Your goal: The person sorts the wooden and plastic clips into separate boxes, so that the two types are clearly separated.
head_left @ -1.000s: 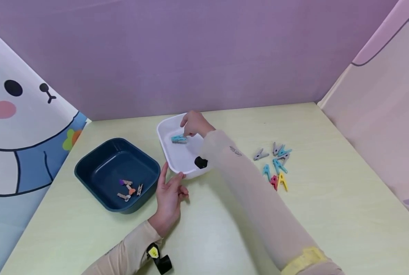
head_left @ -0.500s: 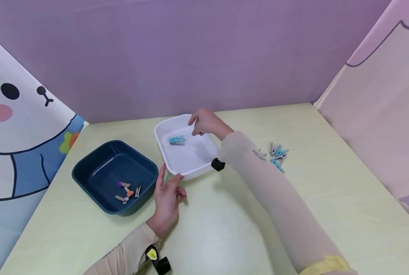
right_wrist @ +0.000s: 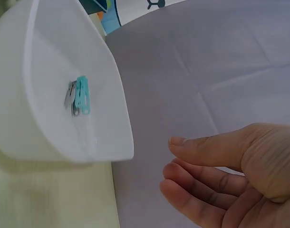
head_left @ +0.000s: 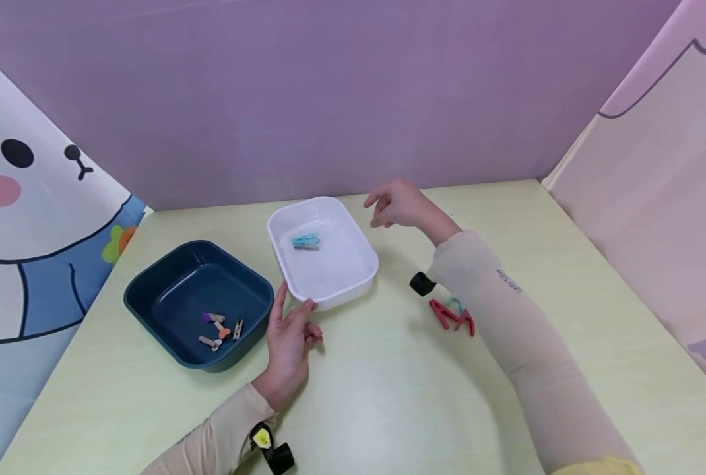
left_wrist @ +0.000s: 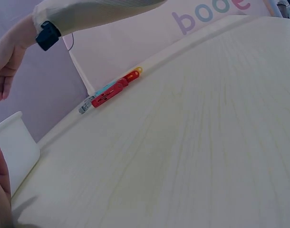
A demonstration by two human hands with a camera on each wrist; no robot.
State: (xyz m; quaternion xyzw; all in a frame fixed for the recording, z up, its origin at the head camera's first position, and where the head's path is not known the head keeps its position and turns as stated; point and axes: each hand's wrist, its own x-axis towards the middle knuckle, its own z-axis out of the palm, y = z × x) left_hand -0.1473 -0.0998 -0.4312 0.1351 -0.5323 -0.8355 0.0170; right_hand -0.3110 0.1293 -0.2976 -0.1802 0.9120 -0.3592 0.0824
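Note:
My left hand (head_left: 289,353) touches the near-left corner of a white plastic basin (head_left: 347,290), its fingers fairly straight. In that basin lie a light-blue clothespin (head_left: 307,239) and a grey clothespin (right_wrist: 70,95), side by side. My right hand (head_left: 402,206) hovers in the air just right of the basin's far end. Its fingers are loosely bent, and the right wrist view shows nothing between thumb and fingers. Beneath the right forearm are red clothespins (head_left: 443,313); the sleeve hides much of their pile. Yellow (left_wrist: 138,70) and blue ones also show in the left wrist view.
Left of the white basin stands a dark blue basin (head_left: 169,290), holding several wooden clothespins (head_left: 237,330) with purple, orange and white ornaments. All of this is on a pale wood-grain table (head_left: 359,396). A purple cloth backdrop (head_left: 353,99) rises behind its far edge.
My right hand has lifted out of the white basin and moved right, its forearm now covering most of the clothespin pile. The left hand and both basins have stayed put.

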